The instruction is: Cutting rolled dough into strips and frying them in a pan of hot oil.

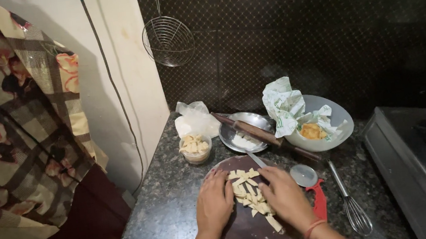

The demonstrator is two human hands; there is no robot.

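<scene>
Two hands, left (213,201) & right (286,197), grips flat on dough strips (247,189); whisk (353,206), knife (255,159), steel plate (235,133) nearby.

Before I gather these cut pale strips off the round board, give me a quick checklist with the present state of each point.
1. Both hands on the pile: ok. Left hand and right hand flank the pale strips.
2. Strips on the round board: ok, none seen on the counter.
3. Knife clear of fingers: ok, it lies at the board's far edge, apart from both hands.
4. Small container within reach: ok, upright behind the board, already part full.
5. Rolling pin steady: cannot tell, it rests across the steel plate.
6. Whisk out of the way: ok, right of the board.
</scene>
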